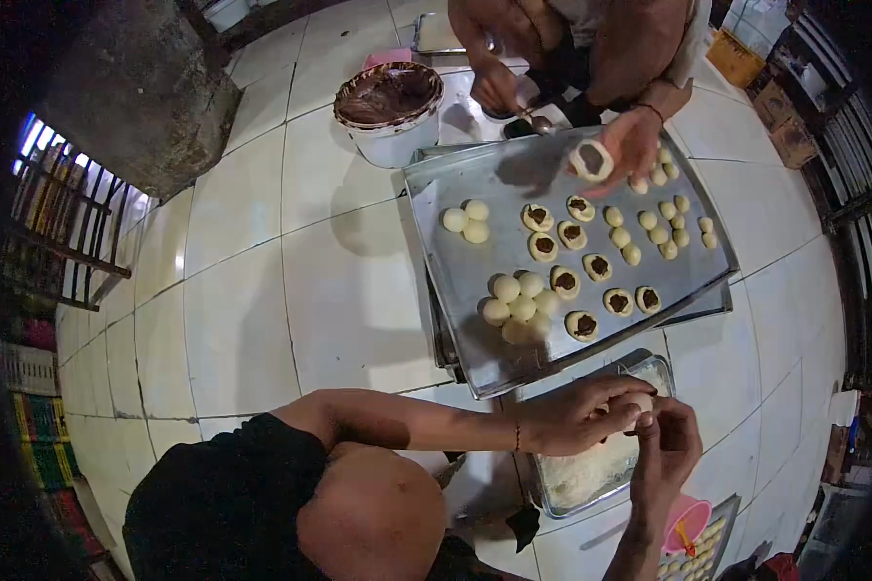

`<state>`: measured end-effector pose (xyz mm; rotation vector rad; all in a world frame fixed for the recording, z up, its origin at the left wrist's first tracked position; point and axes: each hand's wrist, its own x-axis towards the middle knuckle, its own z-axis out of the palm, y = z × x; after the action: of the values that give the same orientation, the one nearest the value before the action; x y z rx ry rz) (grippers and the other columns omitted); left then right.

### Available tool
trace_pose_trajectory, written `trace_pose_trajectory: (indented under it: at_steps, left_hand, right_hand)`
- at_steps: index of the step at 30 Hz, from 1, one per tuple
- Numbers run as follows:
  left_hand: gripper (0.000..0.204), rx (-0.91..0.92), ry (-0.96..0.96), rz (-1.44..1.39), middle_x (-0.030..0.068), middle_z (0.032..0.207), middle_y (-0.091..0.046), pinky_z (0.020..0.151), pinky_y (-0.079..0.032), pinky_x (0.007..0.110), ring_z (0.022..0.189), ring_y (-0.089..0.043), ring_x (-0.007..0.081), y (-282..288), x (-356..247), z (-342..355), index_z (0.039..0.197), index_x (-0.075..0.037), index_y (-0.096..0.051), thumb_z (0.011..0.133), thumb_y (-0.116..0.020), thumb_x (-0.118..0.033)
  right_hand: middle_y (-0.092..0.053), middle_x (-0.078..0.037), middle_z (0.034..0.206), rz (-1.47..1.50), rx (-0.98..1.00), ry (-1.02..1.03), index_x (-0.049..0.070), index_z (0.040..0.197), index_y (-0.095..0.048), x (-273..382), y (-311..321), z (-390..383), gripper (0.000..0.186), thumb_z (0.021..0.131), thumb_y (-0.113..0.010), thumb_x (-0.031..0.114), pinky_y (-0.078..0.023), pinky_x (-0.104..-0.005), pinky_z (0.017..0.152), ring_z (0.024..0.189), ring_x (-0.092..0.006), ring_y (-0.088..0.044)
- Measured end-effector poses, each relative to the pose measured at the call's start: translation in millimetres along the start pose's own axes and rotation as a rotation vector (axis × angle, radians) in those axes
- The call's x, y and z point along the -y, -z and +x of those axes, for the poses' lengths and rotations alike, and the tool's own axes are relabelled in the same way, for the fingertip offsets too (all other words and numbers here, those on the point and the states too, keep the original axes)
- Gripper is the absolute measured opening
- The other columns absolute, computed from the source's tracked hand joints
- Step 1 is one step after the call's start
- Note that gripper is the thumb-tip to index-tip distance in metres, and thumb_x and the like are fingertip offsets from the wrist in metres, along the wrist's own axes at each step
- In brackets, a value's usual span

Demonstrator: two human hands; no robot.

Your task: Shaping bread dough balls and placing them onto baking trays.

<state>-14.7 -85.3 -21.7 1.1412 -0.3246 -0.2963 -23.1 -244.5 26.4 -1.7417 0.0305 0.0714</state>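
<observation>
Plainly brown paste [389,94] in bucket [395,147]; dough ball [638,401] between hands [574,418].

No text, label or number can be read. Any marks on the brown box [783,124] at upper right are too small to tell.

We see only a bit of the dough ball [635,404], because the left hand [564,421] and right hand [670,443] cover most of it. The hands hide some of the pan [555,511], too. The top edge cuts off the other person [639,48]. The bucket [392,145] covers part of something pink [387,58], and we lose the small tray [731,513] at the bottom edge.
</observation>
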Motion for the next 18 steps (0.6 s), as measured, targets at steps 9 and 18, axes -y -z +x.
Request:
trace_pose_trajectory:
  at_steps: [9, 18]
  left_hand:
    - [0.018, 0.037, 0.848, -0.862, 0.0002, 0.085, -0.057, 0.064, -0.046, 0.026, 0.071, -0.056, 0.0125, 49.8, 37.2, -26.4, 0.103, -0.013, -0.058, 0.100, -0.044, -0.024]
    - [0.035, -0.874, -0.047, 0.979, 0.0109, 0.102, -0.063, 0.079, -0.050, 0.032, 0.087, -0.060, 0.0224, 265.6, 1.6, 17.1, 0.115, -0.004, -0.058, 0.080, -0.063, -0.006]
  right_hand:
    - [-0.060, -0.015, 0.113, -0.380, 0.292, 0.146, -0.003, 0.111, -0.061, -41.1, -29.8, -15.4, 0.032, 0.080, -0.064, -0.010, -0.052, -0.0290, 0.066, 0.084, -0.0211, -0.060]
    - [-0.061, -0.018, 0.108, -0.299, 0.187, 0.112, -0.003, 0.111, -0.062, -36.2, -23.2, -33.3, 0.030, 0.080, -0.061, -0.002, -0.048, -0.0373, 0.087, 0.089, -0.0280, -0.060]
